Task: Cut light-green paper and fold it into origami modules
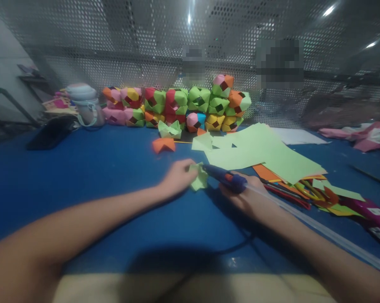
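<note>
My left hand (179,176) is closed on a small piece of folded pale green paper (198,180), just above the blue table. In my right hand (243,194) is a blue glue gun (225,176), with a long clear glue stick (306,219) running out of its back. The nozzle points left and meets or nearly meets the paper's upper edge; whether it touches I cannot tell. Beyond my hands lie an orange folded paper piece (163,145) and an open pale green folded piece (170,129).
Several colourful folded-paper balls (198,99) are stacked against a perforated metal panel (120,54). Green paper sheets (265,151) lie right of centre, near scissors (309,191) and a magenta device (373,216). A phone (51,132) and a lidded bottle (84,103) stand left.
</note>
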`<state>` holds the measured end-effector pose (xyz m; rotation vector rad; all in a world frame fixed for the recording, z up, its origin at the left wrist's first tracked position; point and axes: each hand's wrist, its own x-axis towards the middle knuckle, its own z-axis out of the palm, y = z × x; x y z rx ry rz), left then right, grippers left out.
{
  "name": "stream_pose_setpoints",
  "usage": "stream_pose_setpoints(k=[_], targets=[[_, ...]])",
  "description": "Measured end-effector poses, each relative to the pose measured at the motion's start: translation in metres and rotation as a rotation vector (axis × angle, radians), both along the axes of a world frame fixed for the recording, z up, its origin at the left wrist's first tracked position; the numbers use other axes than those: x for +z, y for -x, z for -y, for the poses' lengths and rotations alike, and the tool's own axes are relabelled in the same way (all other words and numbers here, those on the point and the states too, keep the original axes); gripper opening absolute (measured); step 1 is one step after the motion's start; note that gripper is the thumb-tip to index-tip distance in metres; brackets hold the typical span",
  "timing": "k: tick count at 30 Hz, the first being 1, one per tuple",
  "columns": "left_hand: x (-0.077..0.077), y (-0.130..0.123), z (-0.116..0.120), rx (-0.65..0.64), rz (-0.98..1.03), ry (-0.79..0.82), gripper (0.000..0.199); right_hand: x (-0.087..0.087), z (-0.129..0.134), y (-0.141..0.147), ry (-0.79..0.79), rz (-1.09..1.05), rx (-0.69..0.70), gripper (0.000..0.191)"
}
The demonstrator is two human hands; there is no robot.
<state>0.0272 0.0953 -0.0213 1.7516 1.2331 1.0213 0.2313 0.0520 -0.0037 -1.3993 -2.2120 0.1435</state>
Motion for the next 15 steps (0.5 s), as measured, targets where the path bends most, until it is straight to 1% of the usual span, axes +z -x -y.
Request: stream_pose_setpoints(k=[3,5,7,9,12,15], targets=[[0.001,0.000,0.000,0.025,0.024,0.009,0.008,0.004,0.001,0.001,0.036,-0.051,-0.029,0.023],[0.002,0.000,0.001,0.049,0.057,0.039,0.007,0.008,0.001,0.001,0.081,-0.131,-0.096,0.024],[0.003,0.000,0.002,0.077,0.105,0.083,0.005,0.012,0.001,0.002,0.151,-0.225,-0.163,0.029],[0.004,-0.001,0.004,0.091,0.192,0.144,0.004,0.014,-0.002,0.005,0.238,-0.317,-0.189,0.035],[0.008,-0.002,0.009,0.073,0.345,0.242,0.005,0.012,-0.011,0.013,0.311,-0.417,-0.177,0.037],[0.012,-0.004,0.015,0.070,0.388,0.286,0.007,0.006,-0.025,0.021,0.300,-0.437,-0.087,0.034]])
